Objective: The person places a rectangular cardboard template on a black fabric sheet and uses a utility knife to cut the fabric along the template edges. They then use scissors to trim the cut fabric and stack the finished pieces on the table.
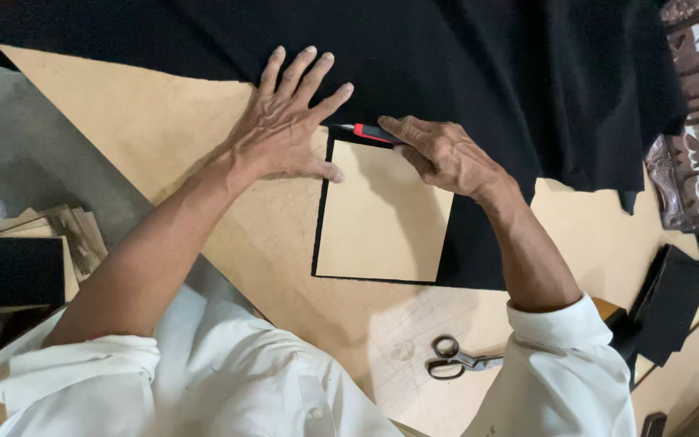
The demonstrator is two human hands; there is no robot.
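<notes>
1. The fingers of the right hand (446,154) are closed round a red-and-black cutting knife (370,132), its tip pointing left and sitting just at the top left corner of the tan card square (382,214).
2. The left hand (289,121) holds nothing; its fingers are spread flat, pressing down on the black fabric (463,65) and the board beneath, with the thumb lying along the square's upper left edge.
3. The card square rests on the fabric as a template. A thin black margin shows down its left side and along its bottom edge, so those two sides look already cut; on the right the cloth runs on under the forearm, and above it joins the large sheet.
4. To my eye the step in hand is the cut along the top edge — the blade is set at the corner where that line would start.
5. What the next move calls for, I judge, is a steady draw of the knife tight against the card's edge, while the flat hand keeps template and cloth from creeping — and stays clear of the blade.
6. Further out, a pair of scissors (456,358) lies on the tan worktable (155,113) near the person's white sleeve, and a stack of card pieces (50,243) sits well apart at the left.
</notes>
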